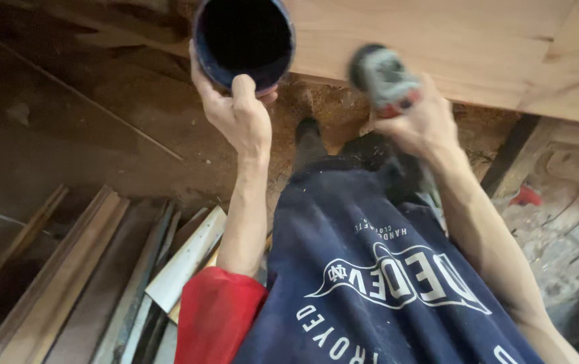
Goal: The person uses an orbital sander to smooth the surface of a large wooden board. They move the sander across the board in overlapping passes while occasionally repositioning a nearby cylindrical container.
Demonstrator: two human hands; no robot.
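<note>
My left hand (pixel 239 111) grips the rim of a dark blue round container (pixel 244 42), thumb over its near edge, held at the edge of a light wooden board (pixel 438 47). The container's inside looks black and I cannot tell what it holds. My right hand (pixel 417 121) is closed around a grey power tool (pixel 382 77) with a red band, blurred from motion, just below the board's edge. My dark blue printed apron (pixel 370 269) and a red sleeve (pixel 215 313) fill the lower middle.
Several long wooden strips and mouldings (pixel 87 269) lie stacked on the floor at the lower left. Sawdust covers the brown floor (pixel 101 114). Stone or brick rubble (pixel 559 229) and a small red object (pixel 525 197) sit at the right.
</note>
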